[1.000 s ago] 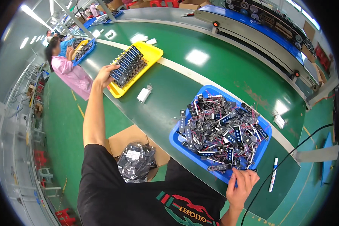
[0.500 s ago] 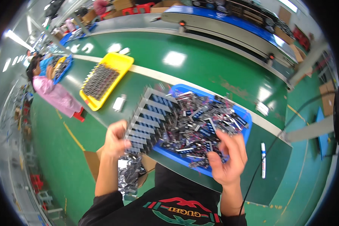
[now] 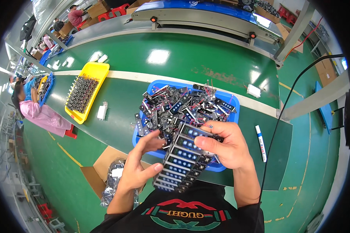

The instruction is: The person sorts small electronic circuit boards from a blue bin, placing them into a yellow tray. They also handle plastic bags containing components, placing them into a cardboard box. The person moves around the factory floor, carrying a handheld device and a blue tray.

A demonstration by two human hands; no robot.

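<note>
In front of the bin, a stack of black modules with blue-dotted faces and silver edges (image 3: 179,161) hangs tilted, lower end toward my body. My right hand (image 3: 231,145) is closed on its upper end, thumb across the top module. Beside the stack's left edge, my left hand (image 3: 138,171) is open, fingers and thumb spread; its thumb tip comes close to the stack, and I cannot tell if it touches. Beyond both hands, a blue bin (image 3: 234,101) holds a heap of loose modules (image 3: 182,101) with thin red and black wires.
A yellow tray (image 3: 101,70) of neatly rowed parts stands left on the green table (image 3: 124,93), near a small white part (image 3: 102,111). At right lie a marker (image 3: 260,143) and a black cable (image 3: 286,105). An open carton (image 3: 93,171) sits below; a co-worker (image 3: 41,112) sits far left.
The stack has moved from the bin's left side to its near edge, passing from my left hand's hold to my right's. My left hand has opened. The whole view has shifted.
</note>
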